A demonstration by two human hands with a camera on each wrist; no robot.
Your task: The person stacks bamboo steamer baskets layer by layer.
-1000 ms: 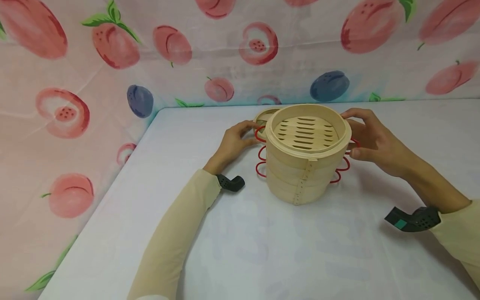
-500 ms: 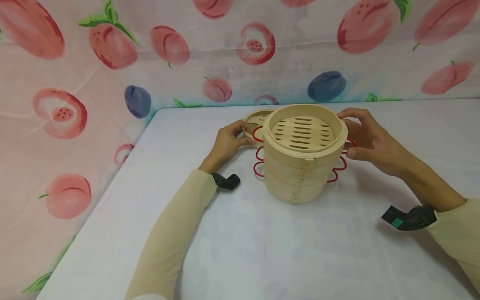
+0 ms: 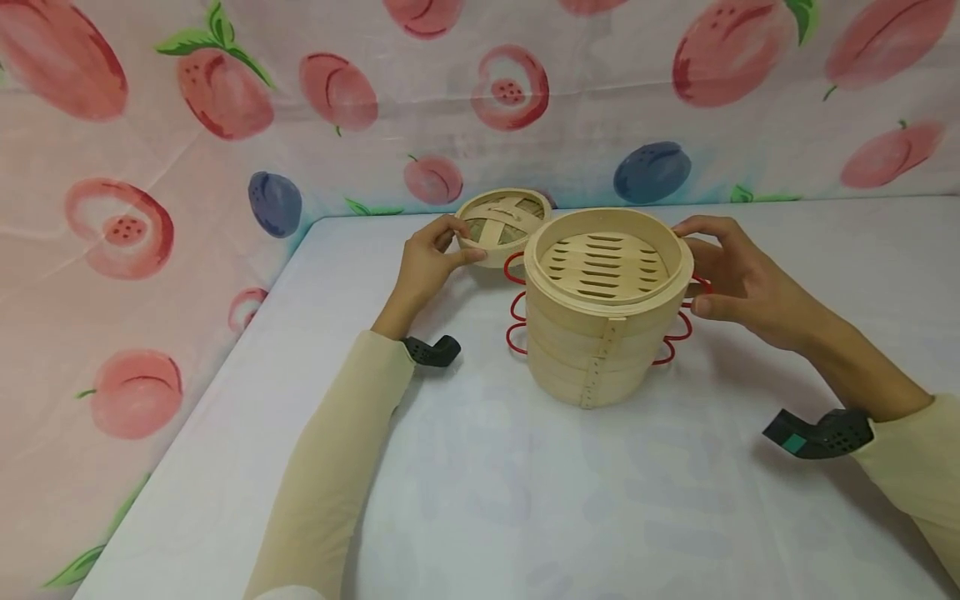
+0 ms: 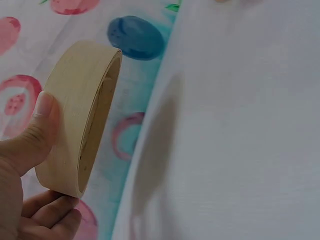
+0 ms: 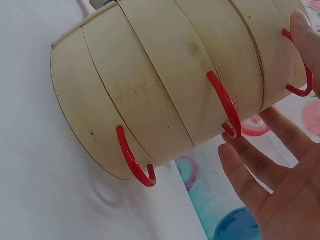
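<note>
A round bamboo steamer lid with a woven top is held in my left hand, raised and tilted behind and left of the stack. In the left wrist view, the thumb presses the lid's band from one side and the fingers support its lower edge. The stacked bamboo steamer stands upright on the table, its slatted top tier uncovered. My right hand rests at the top tier's right side, fingers extended. The right wrist view shows its thumb by the uppermost red handle.
A white cloth covers the table. Peach-printed fabric hangs along the back and left edges. Red loop handles stick out from both sides of the steamer.
My left hand has drawn the lid out from behind the steamer, to the left and upward, tilting its woven top into view. The right hand stays at the steamer's side.
</note>
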